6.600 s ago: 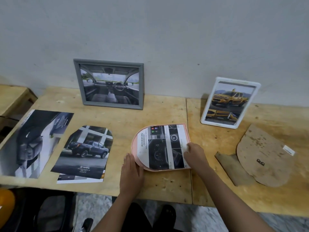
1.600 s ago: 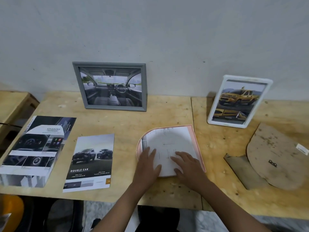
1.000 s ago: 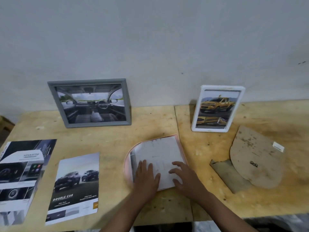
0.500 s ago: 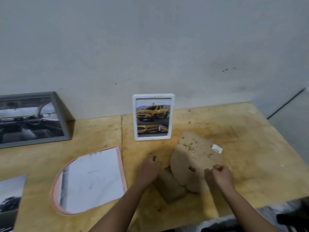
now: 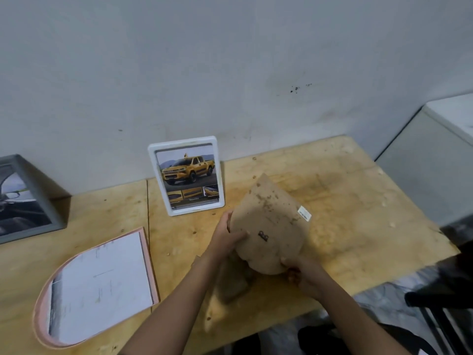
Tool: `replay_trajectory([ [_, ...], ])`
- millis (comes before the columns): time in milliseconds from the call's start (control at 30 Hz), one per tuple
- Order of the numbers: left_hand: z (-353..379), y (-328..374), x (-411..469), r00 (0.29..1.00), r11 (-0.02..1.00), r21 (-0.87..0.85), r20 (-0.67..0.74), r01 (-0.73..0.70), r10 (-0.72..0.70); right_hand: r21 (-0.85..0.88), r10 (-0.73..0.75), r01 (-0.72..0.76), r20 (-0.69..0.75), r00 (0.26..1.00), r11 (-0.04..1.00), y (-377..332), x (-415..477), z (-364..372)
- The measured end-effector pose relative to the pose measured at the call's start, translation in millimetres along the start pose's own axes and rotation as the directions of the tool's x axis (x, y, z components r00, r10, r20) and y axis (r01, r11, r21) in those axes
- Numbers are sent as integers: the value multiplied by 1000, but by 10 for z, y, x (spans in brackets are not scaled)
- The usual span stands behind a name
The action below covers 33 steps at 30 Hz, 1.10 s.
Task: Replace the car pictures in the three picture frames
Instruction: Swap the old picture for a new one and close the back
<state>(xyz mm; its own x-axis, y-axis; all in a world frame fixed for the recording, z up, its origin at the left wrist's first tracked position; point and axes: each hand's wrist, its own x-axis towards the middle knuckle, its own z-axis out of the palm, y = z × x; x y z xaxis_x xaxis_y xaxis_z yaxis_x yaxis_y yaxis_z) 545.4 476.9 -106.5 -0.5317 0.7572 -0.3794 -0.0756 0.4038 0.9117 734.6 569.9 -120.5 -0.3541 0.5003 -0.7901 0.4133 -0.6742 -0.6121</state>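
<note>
Both my hands hold the brown arch-shaped backing board (image 5: 271,224) lifted and tilted above the table. My left hand (image 5: 227,237) grips its left edge with the thumb on its face; my right hand (image 5: 299,272) pinches its rounded lower edge. The board's stand flap (image 5: 235,278) hangs blurred beneath it. The pink arch-shaped frame (image 5: 148,262) lies face down at the left with a picture (image 5: 102,285) in it, white side up. A white frame (image 5: 186,175) with a yellow pickup picture leans on the wall. The grey frame (image 5: 28,198) with a car interior picture stands at the far left, partly cut off.
The wooden table (image 5: 358,213) ends at its right edge beside a white cabinet (image 5: 435,155). A dark chair or stool (image 5: 440,298) stands below the table's right corner. The wall rises directly behind the frames.
My view swung right, away from the loose pictures. Both hands left the pink frame, reached the backing board and lifted it off the table, tilting it up.
</note>
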Motion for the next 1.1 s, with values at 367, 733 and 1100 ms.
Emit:
replay_trajectory([
  [367, -557, 179, -549, 998, 906, -421, -67, -38, 11, 528, -307, 205, 111, 945, 824, -191, -73, -40],
  [733, -1723, -516, -1531, 832, 836, -549, -470, -15, -294, -170, -68, 186, 531, 844, 968, 105, -150, 1130],
  [1100, -2435, -1191, -2309, 700, 734, -679, -524, 0, -485, -470, -221, 340, 290, 931, 815, 612, -253, 2587],
])
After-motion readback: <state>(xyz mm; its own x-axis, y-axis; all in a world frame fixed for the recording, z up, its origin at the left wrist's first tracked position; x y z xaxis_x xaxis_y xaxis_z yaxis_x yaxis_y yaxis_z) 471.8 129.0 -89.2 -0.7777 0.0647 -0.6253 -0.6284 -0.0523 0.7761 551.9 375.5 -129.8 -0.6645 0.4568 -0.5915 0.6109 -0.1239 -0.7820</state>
